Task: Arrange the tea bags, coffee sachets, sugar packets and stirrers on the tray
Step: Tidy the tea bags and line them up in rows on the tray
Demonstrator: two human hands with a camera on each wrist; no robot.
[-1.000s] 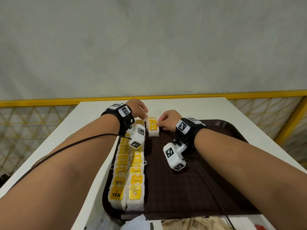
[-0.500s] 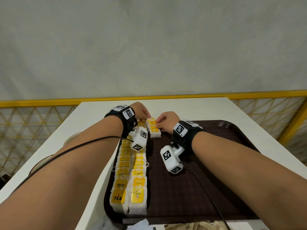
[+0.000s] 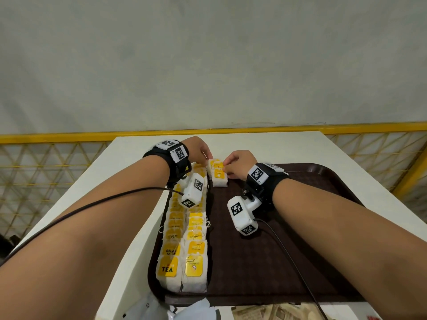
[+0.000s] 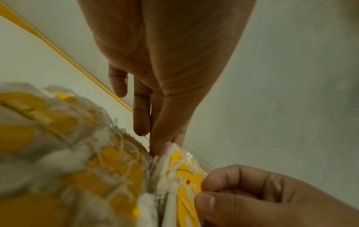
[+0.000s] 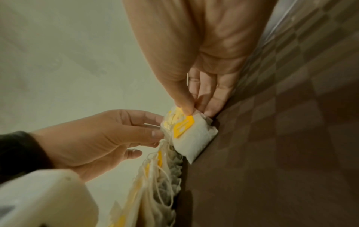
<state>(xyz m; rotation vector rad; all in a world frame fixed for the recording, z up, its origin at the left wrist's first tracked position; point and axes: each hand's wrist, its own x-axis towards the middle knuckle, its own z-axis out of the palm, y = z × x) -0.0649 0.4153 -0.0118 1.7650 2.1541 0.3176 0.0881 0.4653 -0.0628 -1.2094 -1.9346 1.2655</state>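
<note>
Tray: a dark brown tray [image 3: 288, 262] is being carried by the white counter [image 3: 265, 146], its textured floor lying bare across the middle and right.
Long rows: two rows of tea bags [image 3: 182, 239] with yellow tags are being kept along the tray's 9 o'clock edge, running from 6 o'clock toward 12 o'clock, each bag overlapping the next.
Short stack: a short stack of tea bags [image 3: 218, 174] is being formed at the tray's 11 o'clock corner, just to the 3 o'clock side of the long rows' far end.
Right hand: the right hand [image 3: 238, 163] is being held at the 3 o'clock side of the short stack; the top bag's yellow tag [image 5: 184, 126] is being pinched between thumb and curled fingers [image 5: 211, 98], the fingertips being pressed toward the tray floor.
Left hand: the left hand [image 3: 199, 151] is being held at the 9 o'clock side of the short stack, where the long rows end; its fingertips [image 4: 155, 138] are being pushed down against the bags' edges, and whether anything is being gripped cannot be told.
Wrists: black straps with white marker blocks are being worn on both wrists, a black cable [image 3: 288, 257] being trailed across the tray from the right one.
Near edge: crumpled paper packaging [image 3: 254, 312] is being left on the counter at 6 o'clock, just outside the tray.
</note>
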